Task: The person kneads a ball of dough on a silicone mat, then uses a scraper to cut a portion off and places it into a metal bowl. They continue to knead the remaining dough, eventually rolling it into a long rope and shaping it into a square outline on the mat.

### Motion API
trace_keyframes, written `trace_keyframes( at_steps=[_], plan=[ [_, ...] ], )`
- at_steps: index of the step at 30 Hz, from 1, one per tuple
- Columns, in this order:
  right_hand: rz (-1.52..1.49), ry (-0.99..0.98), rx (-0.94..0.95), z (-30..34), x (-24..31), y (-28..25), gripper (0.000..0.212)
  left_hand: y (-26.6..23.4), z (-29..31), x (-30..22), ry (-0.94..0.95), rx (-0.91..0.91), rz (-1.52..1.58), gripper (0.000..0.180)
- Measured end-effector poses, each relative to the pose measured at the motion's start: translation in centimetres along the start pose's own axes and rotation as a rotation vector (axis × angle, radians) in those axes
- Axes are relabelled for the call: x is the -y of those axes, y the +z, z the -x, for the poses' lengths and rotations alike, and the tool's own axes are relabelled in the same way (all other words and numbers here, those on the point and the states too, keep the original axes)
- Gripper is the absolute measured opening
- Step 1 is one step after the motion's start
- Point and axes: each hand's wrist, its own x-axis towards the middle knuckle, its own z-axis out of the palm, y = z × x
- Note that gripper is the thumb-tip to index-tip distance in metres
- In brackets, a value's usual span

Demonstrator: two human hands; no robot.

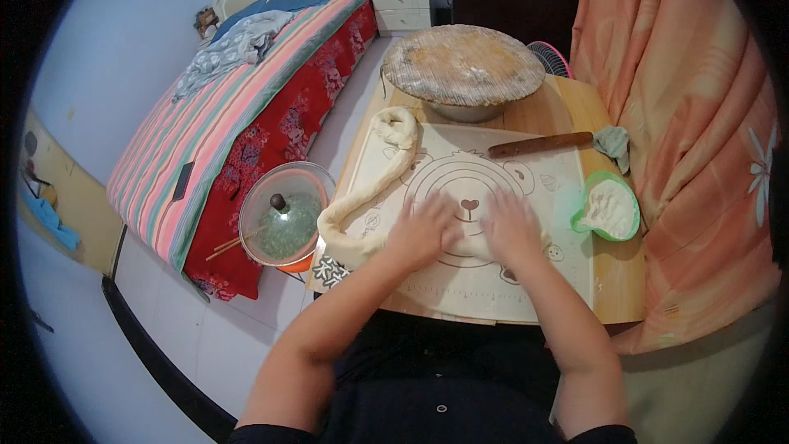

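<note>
A long rope of pale dough point(355, 200) lies on a cream mat point(460, 300) printed with a bear's face. Its far-left end is coiled; from there it bends toward me and runs under my hands. My left hand point(425, 232) rests on the near stretch, palm down with fingers stretched out. Beside it, my right hand point(511, 228) lies on the same stretch near its right end, fingers also extended. Both hands are slightly blurred, and neither wraps round the dough. A green bowl point(582, 219) of white flour stands right of my right hand.
A brown wooden stick point(541, 145) lies across the mat's far side by a greenish cloth point(612, 146). Behind it, a round ridged cover point(462, 62) tops a large basin. Left of the table are a glass-lidded pot point(283, 218) and a bed point(238, 107); a curtain point(674, 115) hangs right.
</note>
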Motion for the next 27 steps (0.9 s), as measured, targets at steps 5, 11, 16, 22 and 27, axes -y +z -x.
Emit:
trace_keyframes(
  at_steps=[5,11,16,22,27],
  plan=[
    [0.022,-0.144,0.21,7.2,0.4,-2.9,0.058,-1.9,7.7,0.5,0.219,0.142,0.088,0.059],
    [0.042,0.008,-0.057,0.4,-1.1,-1.3,0.055,-1.7,0.3,1.9,-0.051,-0.003,-0.022,0.058],
    [-0.058,-0.074,0.006,2.3,-0.2,-0.2,0.055,-0.4,-2.6,-5.6,-0.075,0.102,0.548,0.065],
    [0.012,-0.175,0.116,12.4,1.2,-3.2,0.054,-0.4,5.6,-7.9,0.205,0.071,0.277,0.073],
    [0.039,0.052,-0.136,1.8,-0.9,-0.3,0.051,1.8,-3.7,-5.7,-0.108,-0.159,0.032,0.061]
  ],
)
